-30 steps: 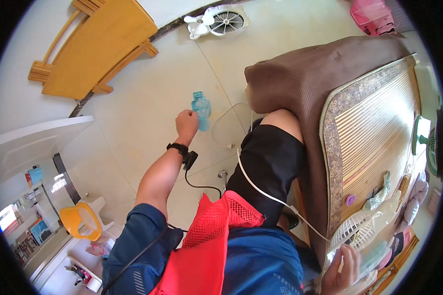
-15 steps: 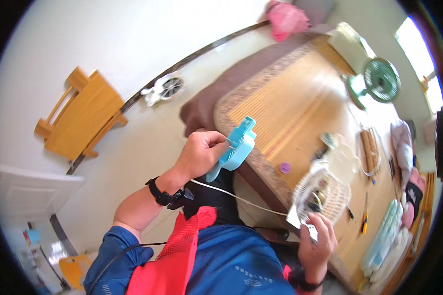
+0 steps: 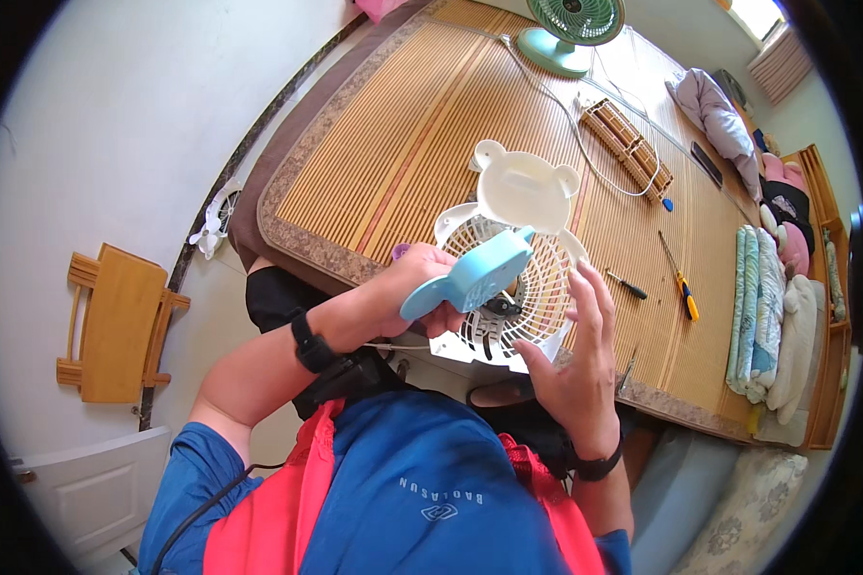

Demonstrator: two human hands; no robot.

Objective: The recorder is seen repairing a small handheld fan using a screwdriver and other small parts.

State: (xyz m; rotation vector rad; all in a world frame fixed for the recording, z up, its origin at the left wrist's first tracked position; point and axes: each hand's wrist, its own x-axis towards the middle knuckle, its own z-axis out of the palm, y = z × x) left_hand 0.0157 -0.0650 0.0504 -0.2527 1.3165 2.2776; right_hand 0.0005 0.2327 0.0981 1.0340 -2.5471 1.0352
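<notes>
My left hand point(image 3: 414, 292) grips a light blue plastic fan part point(image 3: 472, 276), holding it over a white round fan grille point(image 3: 520, 305). My right hand point(image 3: 577, 359) supports the grille's right rim with fingers spread against it. A dark motor piece point(image 3: 495, 309) shows at the grille's middle. Just behind lies a white bear-shaped cover point(image 3: 527, 190) on the bamboo mat point(image 3: 422, 125).
On the mat lie a yellow-handled screwdriver point(image 3: 679, 278), a small dark screwdriver point(image 3: 628, 285), a green desk fan point(image 3: 571, 29) with its cord, a wooden rack point(image 3: 628, 144) and folded bedding point(image 3: 767, 307). A wooden stool point(image 3: 115, 326) stands on the floor at left.
My left hand has brought the blue part from beside the bed over the white grille. My right hand has lifted the grille up to meet it; my view turned toward the mat.
</notes>
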